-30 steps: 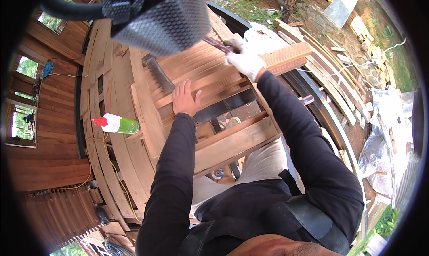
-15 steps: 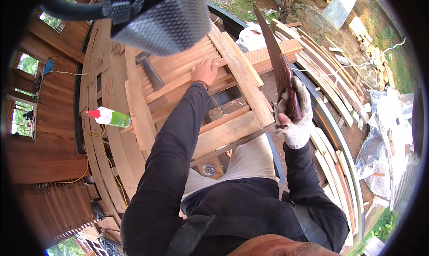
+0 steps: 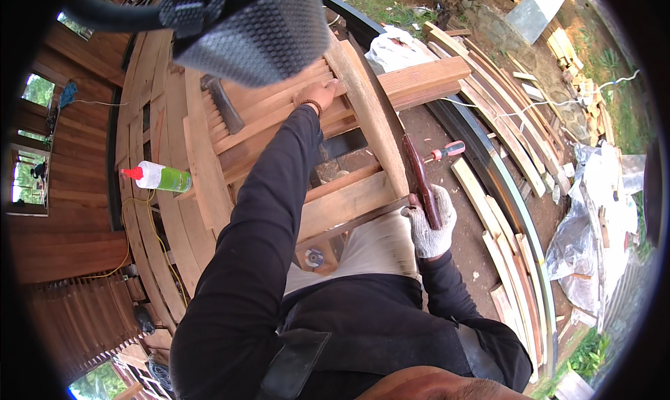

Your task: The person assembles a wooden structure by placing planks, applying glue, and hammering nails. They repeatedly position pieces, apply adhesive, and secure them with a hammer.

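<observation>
On the plank work deck (image 3: pixel 150 121), the bare left hand (image 3: pixel 322 93) lies flat, steadying the slatted wooden frame (image 3: pixel 279 121) at upper centre, while the gloved right hand (image 3: pixel 431 222) grips a dark-bladed saw (image 3: pixel 421 177), apparently mid-repositioning.

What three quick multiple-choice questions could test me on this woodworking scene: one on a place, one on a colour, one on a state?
1. Where does the glue bottle lie?
A. on the planks left of the wooden frame
B. on the ground by the screwdriver
C. in a hand

2. What colour is the screwdriver handle?
A. blue
B. red
C. yellow

3. How is the right hand?
A. bare and empty
B. flat on the frame
C. gloved, gripping a dark tool

Answers: 1 A, it rests on boards beside the frame. 2 B, the handle shows red. 3 C, a white glove wraps the tool; the left hand is bare.
</observation>
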Motion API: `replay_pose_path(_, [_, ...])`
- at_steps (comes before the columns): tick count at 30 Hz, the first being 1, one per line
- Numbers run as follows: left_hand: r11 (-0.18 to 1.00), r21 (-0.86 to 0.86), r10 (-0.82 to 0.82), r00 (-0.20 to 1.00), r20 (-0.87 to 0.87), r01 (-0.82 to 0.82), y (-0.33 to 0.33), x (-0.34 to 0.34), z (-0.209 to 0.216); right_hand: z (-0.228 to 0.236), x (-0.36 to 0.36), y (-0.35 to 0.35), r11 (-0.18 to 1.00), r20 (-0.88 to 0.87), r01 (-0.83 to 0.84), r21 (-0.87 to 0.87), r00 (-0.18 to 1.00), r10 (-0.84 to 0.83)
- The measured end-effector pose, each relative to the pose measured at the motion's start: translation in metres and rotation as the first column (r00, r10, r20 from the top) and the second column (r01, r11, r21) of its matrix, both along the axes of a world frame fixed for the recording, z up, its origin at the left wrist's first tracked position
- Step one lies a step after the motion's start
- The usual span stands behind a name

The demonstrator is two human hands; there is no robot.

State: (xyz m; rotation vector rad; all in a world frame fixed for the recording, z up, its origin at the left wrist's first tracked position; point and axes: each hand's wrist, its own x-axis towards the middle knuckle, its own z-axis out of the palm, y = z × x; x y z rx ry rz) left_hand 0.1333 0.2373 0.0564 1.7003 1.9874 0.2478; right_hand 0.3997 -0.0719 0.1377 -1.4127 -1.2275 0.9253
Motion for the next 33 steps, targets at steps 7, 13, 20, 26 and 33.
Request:
replay_pose_path(7, [0.999,0.022,0.031,0.998,0.059,-0.033,0.001,0.0,0.001,0.003,0.007,-0.02,0.991,0.059,-0.125,-0.05,0.99,0.128])
replay_pose_path(13, [0.995,0.09,0.034,0.998,0.055,-0.039,0.007,-0.004,-0.014,-0.014,0.015,-0.042,0.986,-0.026,-0.14,-0.093,0.99,0.139])
replay_pose_path(20, [0.989,0.131,0.056,0.997,0.047,-0.062,0.009,-0.006,-0.022,-0.003,0.018,-0.051,0.98,-0.04,-0.142,-0.14,0.99,0.137])
replay_pose_path(26, [0.992,0.103,0.073,0.996,0.058,-0.079,0.001,0.002,-0.01,-0.011,0.016,-0.052,0.982,-0.133,-0.136,-0.134,0.984,0.118])
replay_pose_path(33, [0.989,0.123,0.074,0.996,0.046,-0.079,0.002,0.001,-0.019,0.0,0.016,-0.041,0.987,0.111,-0.152,-0.061,0.981,0.158])
